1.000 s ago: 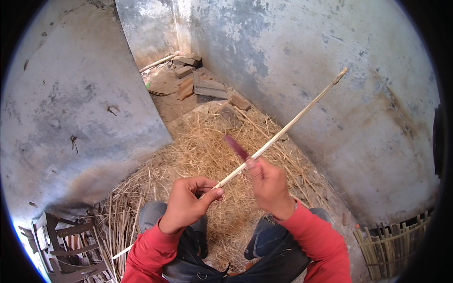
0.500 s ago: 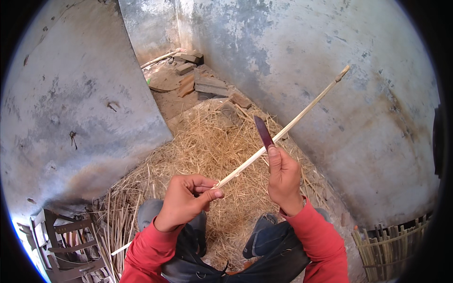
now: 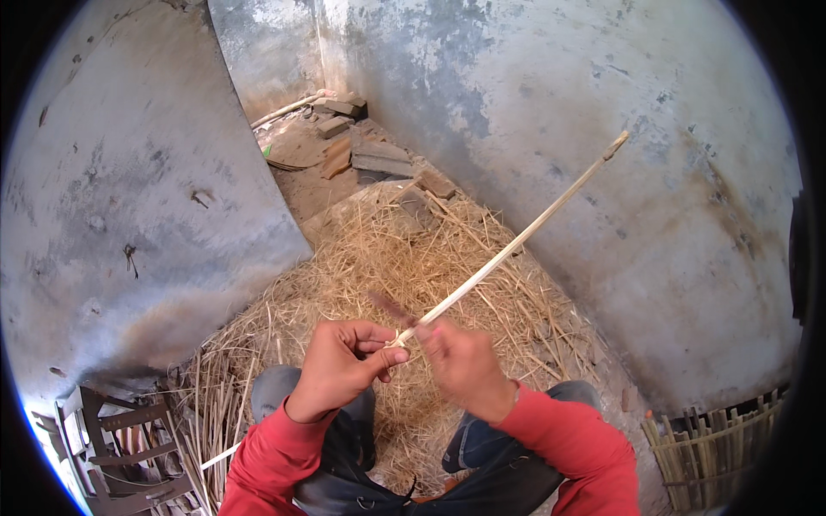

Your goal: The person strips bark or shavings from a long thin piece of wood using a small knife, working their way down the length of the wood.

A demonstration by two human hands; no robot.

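Note:
A long pale stick, like a stripped bamboo or wooden rod, slants up to the right from my hands to a darker knobby tip. My left hand pinches its lower end, where a thin curled shaving shows at the fingertips. My right hand is closed on a knife with a dark reddish blade, blurred by motion. The blade lies against the stick just beyond my left fingers. Part of the knife is hidden inside my right hand.
Straw-like shavings cover the floor around my feet. Bricks lie in the far corner between the walls. Thin strips and a dark wooden chair frame stand at lower left, a slatted bamboo fence at lower right.
My right hand and the knife have moved down and left along the stick, close to my left hand. The stick's far tip has dipped slightly. My left hand stays nearly in place.

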